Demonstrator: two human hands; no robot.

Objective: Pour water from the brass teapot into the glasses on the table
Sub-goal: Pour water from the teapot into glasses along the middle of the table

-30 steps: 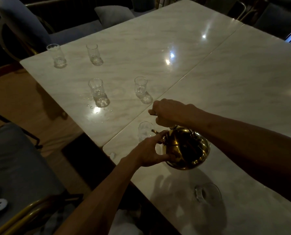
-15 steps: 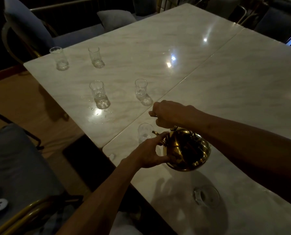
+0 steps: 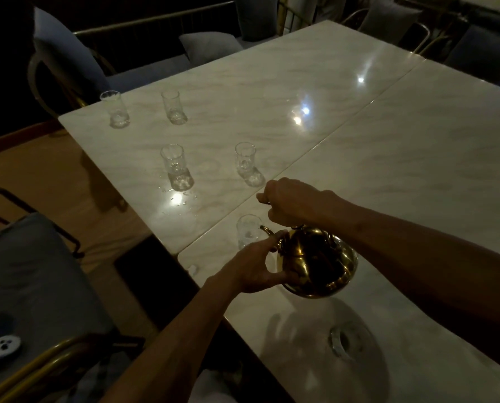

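Observation:
A brass teapot (image 3: 315, 263) is held tilted above the marble table (image 3: 403, 146), its spout at the rim of the nearest glass (image 3: 247, 232). My right hand (image 3: 289, 202) grips the teapot's handle from above. My left hand (image 3: 257, 269) supports the pot's body at the spout side. Several more clear glasses stand further left: one (image 3: 175, 167) with spilled drops around its base, one (image 3: 246, 161) beside it, and two (image 3: 114, 109) (image 3: 173, 107) near the far left edge. A glass lid (image 3: 344, 341) lies on the table below the pot.
The table is two marble slabs joined by a seam (image 3: 315, 152). Padded chairs with brass frames stand at the left (image 3: 24, 271) and back (image 3: 68, 59). A cushion (image 3: 211, 46) lies behind the table. Wooden floor (image 3: 39, 175) shows at the left.
The view has shifted slightly. Both hands and the tilted teapot stay at the nearest glass, almost unmoved.

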